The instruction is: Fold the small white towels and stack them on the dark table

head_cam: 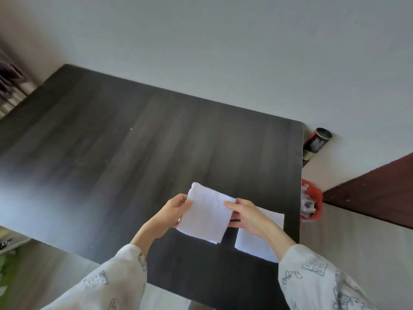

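A folded small white towel [206, 214] is held up over the near right part of the dark table [134, 142]. My left hand [173, 212] pinches its left edge, thumb on top. My right hand [247, 214] pinches its right edge. A second white towel [259, 241] lies flat on the table under my right hand and wrist, near the table's right edge, partly hidden by the arm.
A black cylindrical can [317, 142] stands on the floor beyond the table's right edge. A red container [312, 201] with items sits beside that edge. A dark red-brown panel [375, 191] lies at the right. A pale wall runs behind the table.
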Available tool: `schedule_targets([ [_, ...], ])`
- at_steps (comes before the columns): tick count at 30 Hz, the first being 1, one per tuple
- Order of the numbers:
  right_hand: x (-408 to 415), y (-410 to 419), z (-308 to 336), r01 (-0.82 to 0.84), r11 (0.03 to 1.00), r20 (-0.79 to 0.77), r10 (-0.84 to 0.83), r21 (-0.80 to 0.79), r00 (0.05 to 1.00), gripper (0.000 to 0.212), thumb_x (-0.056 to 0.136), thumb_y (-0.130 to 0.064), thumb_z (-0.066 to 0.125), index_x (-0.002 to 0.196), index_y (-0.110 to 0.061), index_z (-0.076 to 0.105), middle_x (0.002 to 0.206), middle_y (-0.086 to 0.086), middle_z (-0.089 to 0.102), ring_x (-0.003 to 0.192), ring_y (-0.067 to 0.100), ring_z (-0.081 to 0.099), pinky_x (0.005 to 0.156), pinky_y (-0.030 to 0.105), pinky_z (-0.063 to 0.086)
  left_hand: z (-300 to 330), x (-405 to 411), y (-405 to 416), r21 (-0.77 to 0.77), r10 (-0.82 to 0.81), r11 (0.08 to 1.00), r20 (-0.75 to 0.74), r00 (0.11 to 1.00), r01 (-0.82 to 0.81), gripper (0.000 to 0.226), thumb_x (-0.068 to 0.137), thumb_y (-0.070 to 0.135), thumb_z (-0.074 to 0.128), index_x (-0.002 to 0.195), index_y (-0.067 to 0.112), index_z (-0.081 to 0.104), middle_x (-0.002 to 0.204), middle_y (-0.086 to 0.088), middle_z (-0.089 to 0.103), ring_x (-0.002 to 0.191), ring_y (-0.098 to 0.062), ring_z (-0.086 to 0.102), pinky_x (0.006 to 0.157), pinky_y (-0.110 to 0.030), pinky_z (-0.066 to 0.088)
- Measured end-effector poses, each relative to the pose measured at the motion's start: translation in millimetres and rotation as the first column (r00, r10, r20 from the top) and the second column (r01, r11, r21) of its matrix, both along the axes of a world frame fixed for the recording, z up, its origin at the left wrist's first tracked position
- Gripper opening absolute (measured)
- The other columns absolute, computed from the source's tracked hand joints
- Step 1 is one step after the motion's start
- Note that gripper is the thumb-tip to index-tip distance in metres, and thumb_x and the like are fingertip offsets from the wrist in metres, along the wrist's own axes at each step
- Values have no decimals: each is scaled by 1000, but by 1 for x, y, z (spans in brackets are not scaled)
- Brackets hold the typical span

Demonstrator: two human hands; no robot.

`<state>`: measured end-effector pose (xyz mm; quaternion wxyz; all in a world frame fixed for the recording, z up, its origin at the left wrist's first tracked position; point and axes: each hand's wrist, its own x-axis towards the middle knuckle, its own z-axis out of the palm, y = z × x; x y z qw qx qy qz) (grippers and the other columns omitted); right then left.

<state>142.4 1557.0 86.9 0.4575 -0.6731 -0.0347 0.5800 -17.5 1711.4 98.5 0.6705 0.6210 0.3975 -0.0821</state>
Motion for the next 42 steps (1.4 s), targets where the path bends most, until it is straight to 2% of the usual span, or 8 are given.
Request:
schedule_targets([
  [4,-8,16,-24,11,992,151,7,-122,989,26,94,-25,54,113,-8,54,114,9,63,99,22,64,78,32,56,-30,2,6,27,9,1000,-107,994,-7,17,98,26,40,105,20,55,105,-3,63,95,-19,62,77,-35,57],
  [11,-13,32,-52,19,964,312,66,-264,948,29,95,-31,50,119,-14,46,118,5,55,100,16,55,63,19,52,-58,8,18,116,-49,990,-218,975,76,17,97,26,41,105,22,55,101,-4,64,88,-16,64,65,-26,57],
  [17,-15,33,-68,-1,921,412,175,-389,894,39,95,-37,47,126,-13,43,121,6,54,104,19,57,83,33,56,-70,12,22,197,-103,967,-283,954,162,22,96,29,43,112,22,55,105,-5,63,90,-22,63,65,-29,57],
  [23,-17,34,-73,-24,902,429,228,-431,874,36,95,-39,46,122,-15,43,117,5,55,95,17,57,80,35,58,-72,13,22,253,-121,945,-316,941,207,29,97,31,39,122,20,48,114,-5,58,99,-21,58,77,-35,56],
  [29,-18,35,-70,-38,904,406,229,-426,885,35,96,-36,45,123,-14,41,117,6,54,97,19,59,74,31,58,-74,16,20,310,-139,919,-329,934,246,31,97,30,39,125,17,46,117,-7,57,96,-20,56,78,-33,53],
  [35,-21,28,-67,3,908,473,216,-419,854,30,94,-36,48,115,-14,43,108,5,59,90,18,61,76,36,59,-70,12,20,430,-113,859,-367,923,276,34,95,33,44,124,16,42,102,-1,55,85,-17,56,75,-31,52],
  [38,-20,20,-57,-35,900,485,267,-435,833,36,95,-32,48,124,-11,41,104,6,59,87,16,57,78,28,52,-61,10,23,541,-73,803,-327,942,250,35,95,27,44,128,15,41,119,-6,53,89,-16,51,77,-31,45],
  [42,-15,6,-31,2,935,480,181,-356,859,38,95,-31,47,127,-10,43,112,6,57,99,21,60,89,33,51,-35,20,17,656,-97,736,-143,985,168,32,95,19,43,126,14,46,125,-5,50,103,-19,54,84,-31,45],
])
